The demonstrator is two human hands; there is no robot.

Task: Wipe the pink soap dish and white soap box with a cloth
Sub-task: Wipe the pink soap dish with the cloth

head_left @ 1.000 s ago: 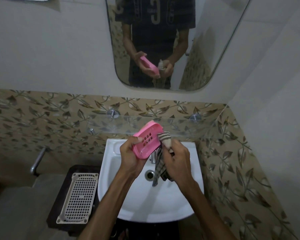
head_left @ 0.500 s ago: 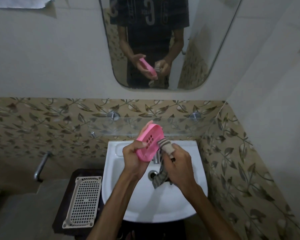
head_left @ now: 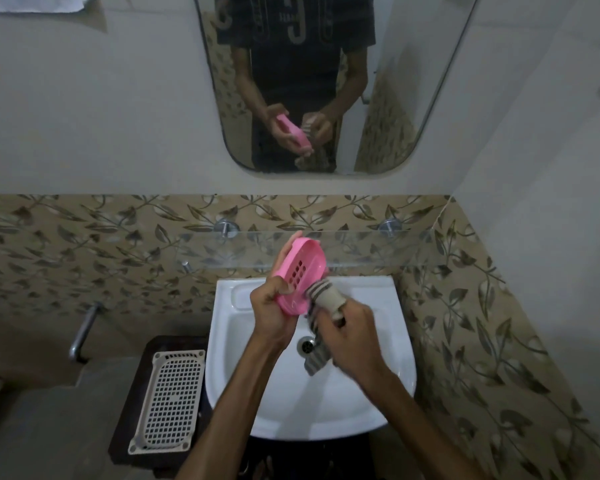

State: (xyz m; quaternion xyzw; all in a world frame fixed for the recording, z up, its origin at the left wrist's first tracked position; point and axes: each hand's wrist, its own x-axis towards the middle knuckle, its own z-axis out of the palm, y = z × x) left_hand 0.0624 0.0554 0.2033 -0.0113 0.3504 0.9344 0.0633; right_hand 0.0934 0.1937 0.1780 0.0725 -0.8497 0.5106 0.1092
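Pink slotted oval soap dish (head_left: 300, 271), gripped by left hand (head_left: 271, 315), striped cloth (head_left: 323, 299) touching

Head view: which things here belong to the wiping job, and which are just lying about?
In the job:
- pink soap dish, held in the left hand
- striped cloth, wrapped over the right hand fingers, pressed on the dish
- white perforated soap box, waiting beside the sink

Lying about:
- sink
- glass shelf
- mirror

R hand (head_left: 352, 336) motion-blurred, its fingers wrapped inside the cloth (head_left: 326, 297). Tap behind the pink soap dish (head_left: 300, 275) hidden. L hand (head_left: 274, 315) fingers mostly behind dish.
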